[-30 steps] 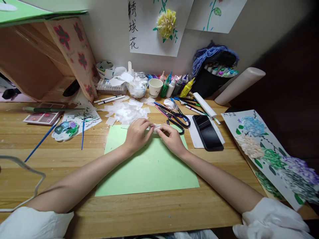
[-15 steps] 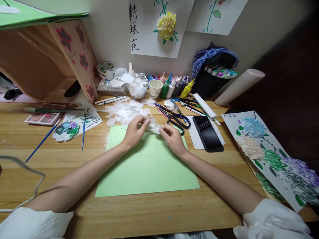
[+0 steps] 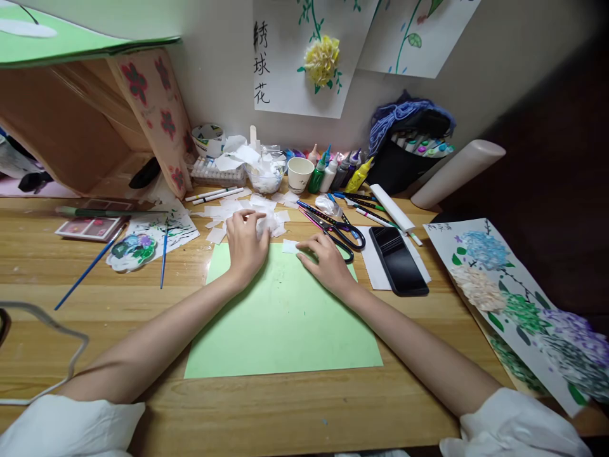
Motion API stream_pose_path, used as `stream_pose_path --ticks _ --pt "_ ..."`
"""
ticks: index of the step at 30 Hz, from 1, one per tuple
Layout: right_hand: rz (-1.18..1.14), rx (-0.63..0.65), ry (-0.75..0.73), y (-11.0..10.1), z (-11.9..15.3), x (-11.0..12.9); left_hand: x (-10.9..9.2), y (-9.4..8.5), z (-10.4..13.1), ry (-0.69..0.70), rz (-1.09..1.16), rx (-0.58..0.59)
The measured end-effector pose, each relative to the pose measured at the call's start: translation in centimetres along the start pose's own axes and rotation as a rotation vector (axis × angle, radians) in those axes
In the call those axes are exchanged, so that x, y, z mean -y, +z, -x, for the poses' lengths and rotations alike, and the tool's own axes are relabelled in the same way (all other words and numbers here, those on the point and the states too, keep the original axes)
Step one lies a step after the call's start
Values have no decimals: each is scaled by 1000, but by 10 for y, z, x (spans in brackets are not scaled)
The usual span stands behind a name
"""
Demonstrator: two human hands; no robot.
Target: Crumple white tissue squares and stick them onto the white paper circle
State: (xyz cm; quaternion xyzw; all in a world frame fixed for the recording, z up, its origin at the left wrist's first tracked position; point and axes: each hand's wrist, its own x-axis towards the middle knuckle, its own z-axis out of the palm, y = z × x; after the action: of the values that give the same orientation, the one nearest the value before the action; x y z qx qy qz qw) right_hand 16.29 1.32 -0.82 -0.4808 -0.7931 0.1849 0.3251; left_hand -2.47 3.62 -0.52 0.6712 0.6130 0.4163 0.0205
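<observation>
My left hand (image 3: pixel 247 247) is over the near edge of a pile of white paper pieces (image 3: pixel 266 212), its fingers bent and apart; whether a fingertip touches a piece is hard to see. A small white paper square (image 3: pixel 290 246) lies at the top edge of the green sheet (image 3: pixel 285 317). Just right of that square is my right hand (image 3: pixel 324 261), with its fingers apart and nothing visibly held. Black-handled scissors (image 3: pixel 337 231) rest beyond my right hand.
A black phone (image 3: pixel 398 260) lies on white paper at the right, near a sheet with paper flowers (image 3: pixel 518 304). Behind stand a paper cup (image 3: pixel 299 175) and glue bottles (image 3: pixel 329 175). Brushes (image 3: pixel 163 257) and a palette (image 3: pixel 131 252) lie at the left.
My hands have moved apart, the left one leftward onto the paper pile. The white paper between them has been let go and a square lies on the green sheet. The view has shifted slightly.
</observation>
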Motion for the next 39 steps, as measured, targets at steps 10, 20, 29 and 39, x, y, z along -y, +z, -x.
stream_pose_path --ticks 10,20,29,39 --pt "72 -26 -34 3 1 1 -21 -6 13 412 25 366" --pt "-285 -85 101 -6 3 11 -20 -7 12 308 194 376" --pt "-549 -45 286 1 4 7 -19 -4 10 221 265 431" --pt "-563 -30 301 5 5 6 -18 -4 10 187 275 299"
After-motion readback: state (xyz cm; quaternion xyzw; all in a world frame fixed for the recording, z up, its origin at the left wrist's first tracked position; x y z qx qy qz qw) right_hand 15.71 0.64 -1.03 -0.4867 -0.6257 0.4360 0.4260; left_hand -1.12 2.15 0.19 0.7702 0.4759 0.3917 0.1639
